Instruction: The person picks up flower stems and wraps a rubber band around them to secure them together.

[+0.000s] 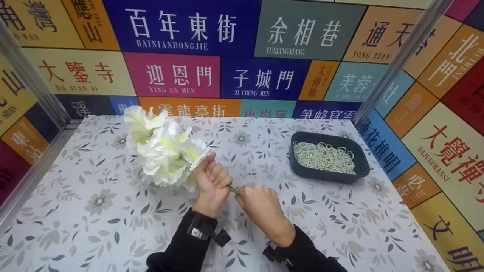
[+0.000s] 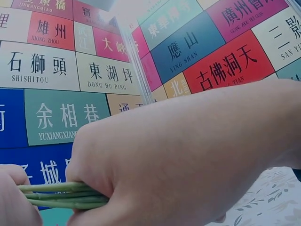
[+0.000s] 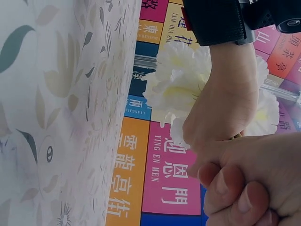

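Observation:
A bunch of white artificial flowers with yellow-green centres leans to the left above the table. My left hand grips its green stems just below the blooms. Further down, my right hand is curled round the lower stems. Between the two hands a short length of several green stems shows in the left wrist view. In the right wrist view the fingers of my right hand are folded in, close against the left hand, with the white blooms behind. The stem ends are hidden inside my right hand.
A dark rectangular tub stands at the back right of the table, holding many pale rubber bands. The table has a leaf-and-flower patterned cover. Colourful sign-printed panels rise behind and at both sides.

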`<action>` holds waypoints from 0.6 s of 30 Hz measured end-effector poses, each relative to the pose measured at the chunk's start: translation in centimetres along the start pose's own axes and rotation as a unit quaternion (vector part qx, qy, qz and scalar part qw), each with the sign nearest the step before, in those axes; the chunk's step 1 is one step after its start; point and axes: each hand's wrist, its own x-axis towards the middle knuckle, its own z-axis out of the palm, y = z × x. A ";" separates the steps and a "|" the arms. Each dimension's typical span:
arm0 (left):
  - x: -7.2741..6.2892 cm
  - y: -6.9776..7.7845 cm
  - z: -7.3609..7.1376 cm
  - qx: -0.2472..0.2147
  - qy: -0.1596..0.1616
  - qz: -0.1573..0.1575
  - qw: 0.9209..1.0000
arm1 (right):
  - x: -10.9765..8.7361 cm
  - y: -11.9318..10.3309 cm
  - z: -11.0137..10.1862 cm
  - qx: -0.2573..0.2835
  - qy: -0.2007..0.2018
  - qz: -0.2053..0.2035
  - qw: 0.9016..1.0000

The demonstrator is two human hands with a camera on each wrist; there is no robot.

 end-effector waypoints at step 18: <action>-0.2 0.8 0.5 0.039 0.023 0.041 0.998 | 1.1 0.7 -0.1 0.109 -0.081 0.012 0.991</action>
